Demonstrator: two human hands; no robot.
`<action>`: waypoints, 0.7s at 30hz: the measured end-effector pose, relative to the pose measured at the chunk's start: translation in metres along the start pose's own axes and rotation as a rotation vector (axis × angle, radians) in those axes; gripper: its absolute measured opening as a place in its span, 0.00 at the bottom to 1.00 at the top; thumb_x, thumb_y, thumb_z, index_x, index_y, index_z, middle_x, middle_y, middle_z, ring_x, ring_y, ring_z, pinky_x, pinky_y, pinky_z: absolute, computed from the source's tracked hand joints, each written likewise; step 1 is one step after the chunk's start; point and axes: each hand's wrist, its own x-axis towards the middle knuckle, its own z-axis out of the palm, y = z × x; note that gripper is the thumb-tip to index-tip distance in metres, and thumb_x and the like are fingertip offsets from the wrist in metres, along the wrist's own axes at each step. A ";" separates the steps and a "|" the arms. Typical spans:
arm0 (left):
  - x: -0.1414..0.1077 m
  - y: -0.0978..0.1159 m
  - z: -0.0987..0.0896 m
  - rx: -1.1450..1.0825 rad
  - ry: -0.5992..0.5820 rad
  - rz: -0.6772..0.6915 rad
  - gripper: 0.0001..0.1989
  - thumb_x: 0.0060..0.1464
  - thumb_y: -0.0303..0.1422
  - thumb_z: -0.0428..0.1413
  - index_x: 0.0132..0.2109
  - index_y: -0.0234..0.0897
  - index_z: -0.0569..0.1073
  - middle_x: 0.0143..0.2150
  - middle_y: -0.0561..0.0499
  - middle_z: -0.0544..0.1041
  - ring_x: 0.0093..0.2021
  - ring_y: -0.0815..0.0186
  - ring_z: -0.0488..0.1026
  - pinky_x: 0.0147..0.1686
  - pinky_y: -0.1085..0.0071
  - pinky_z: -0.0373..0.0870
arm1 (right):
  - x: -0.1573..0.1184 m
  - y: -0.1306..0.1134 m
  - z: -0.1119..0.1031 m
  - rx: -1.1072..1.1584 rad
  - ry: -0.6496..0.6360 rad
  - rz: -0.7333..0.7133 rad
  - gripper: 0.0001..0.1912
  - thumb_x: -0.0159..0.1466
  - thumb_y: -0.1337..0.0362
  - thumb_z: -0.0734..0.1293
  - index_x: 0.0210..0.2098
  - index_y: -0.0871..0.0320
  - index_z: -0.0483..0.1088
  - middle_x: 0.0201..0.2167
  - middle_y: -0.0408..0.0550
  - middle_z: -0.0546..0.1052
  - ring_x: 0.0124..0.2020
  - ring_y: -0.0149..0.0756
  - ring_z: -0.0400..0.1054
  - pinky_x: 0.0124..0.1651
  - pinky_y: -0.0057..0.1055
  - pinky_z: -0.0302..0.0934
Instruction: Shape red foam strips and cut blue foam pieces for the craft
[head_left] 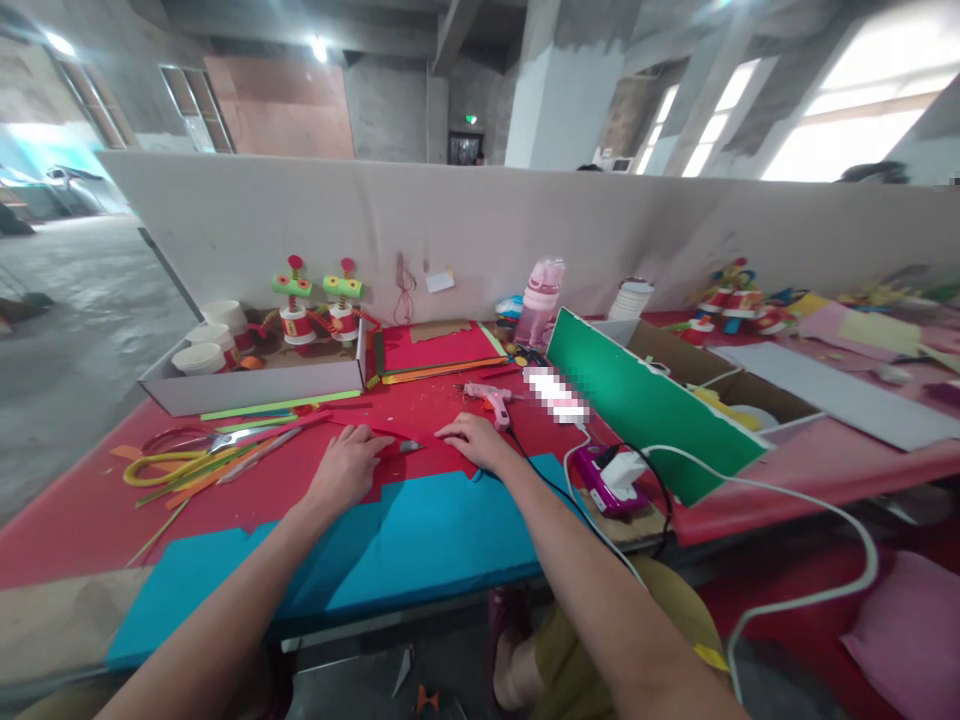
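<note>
My left hand (350, 468) lies low over the red tabletop, its index finger stretched toward a small grey-tipped piece (409, 446). Beside those fingers is a red strip that blends into the red surface. My right hand (474, 441) rests palm down opposite, fingers extended leftward and apart from the grey-tipped piece. Under its wrist a small bit of blue (477, 476) shows. Both forearms cross blue paper (420, 525) along the table's front edge. Just beyond my right hand lies a pink hot glue gun (487, 396).
Scissors (169, 468) and paper strips lie at left. Behind stand a white box (262, 388) with paper-cup figures and a stack of coloured paper (450, 348). At right are a purple power strip (609, 490), trailing cables, a green board (637, 400) and a pink bottle (541, 290).
</note>
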 end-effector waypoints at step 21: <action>0.009 -0.008 0.009 -0.123 -0.001 0.180 0.22 0.57 0.24 0.44 0.54 0.37 0.73 0.39 0.42 0.70 0.40 0.59 0.65 0.42 0.63 0.65 | -0.001 -0.002 -0.001 0.037 -0.033 0.030 0.15 0.63 0.73 0.64 0.43 0.52 0.77 0.38 0.47 0.75 0.40 0.31 0.69 0.46 0.27 0.60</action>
